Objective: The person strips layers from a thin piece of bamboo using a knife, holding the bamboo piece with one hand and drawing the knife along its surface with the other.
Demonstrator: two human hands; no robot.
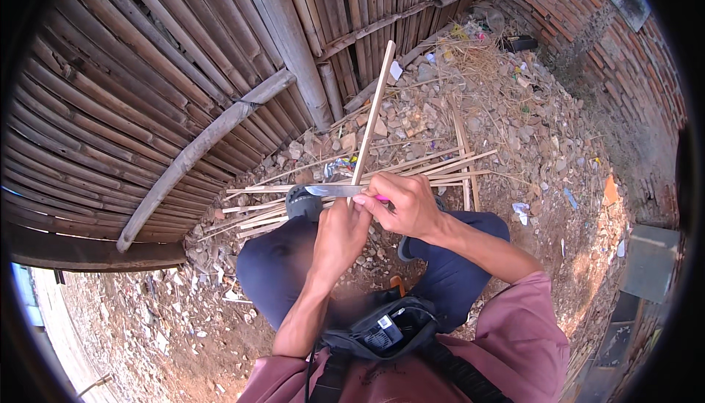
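Observation:
A pale, narrow wooden strip (376, 109) rises slantwise from my hands toward the bamboo wall. My left hand (342, 230) is closed around its lower end. In my right hand (402, 203) is a knife (330, 191), its handle mostly hidden by the fingers, with a bit of pink showing. The blade points left and lies across the strip just above my left hand. Beyond my hands, several similar wooden strips (440, 170) lie in a loose pile on the ground, near my shoes (302, 203).
A bamboo wall (176, 72) with a curved pole (198, 157) stands at the left and ahead. Brick wall (631, 72) bounds the right. Rubble and litter (514, 124) cover the ground. An open black bag (385, 329) is at my waist, and a grey block (650, 260) sits at right.

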